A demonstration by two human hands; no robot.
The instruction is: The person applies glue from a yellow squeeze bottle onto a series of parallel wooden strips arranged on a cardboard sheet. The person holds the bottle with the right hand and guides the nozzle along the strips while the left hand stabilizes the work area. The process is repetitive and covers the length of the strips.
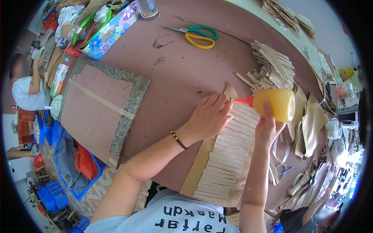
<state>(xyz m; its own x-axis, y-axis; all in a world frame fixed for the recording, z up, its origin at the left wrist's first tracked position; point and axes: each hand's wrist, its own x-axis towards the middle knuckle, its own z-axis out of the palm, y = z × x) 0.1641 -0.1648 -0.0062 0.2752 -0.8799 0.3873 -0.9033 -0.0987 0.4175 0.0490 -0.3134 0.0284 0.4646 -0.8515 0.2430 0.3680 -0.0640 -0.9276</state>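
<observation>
We are holding a yellow bottle (278, 104) near a row of pale strips (229, 149).
In the head view, our right hand (269, 130) is gripping the bottle, its red nozzle (244, 101) pointing toward our left hand (206, 118); that hand is touching the strips' upper end, though whether it is pinching, we cannot tell. The strips are lying on the worktop (171, 89).

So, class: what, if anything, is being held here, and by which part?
The right grip holds the yellow squeeze bottle by its body, red nozzle pointing left. The left grip is at the pale strips; whether it pinches one cannot be told.
</observation>
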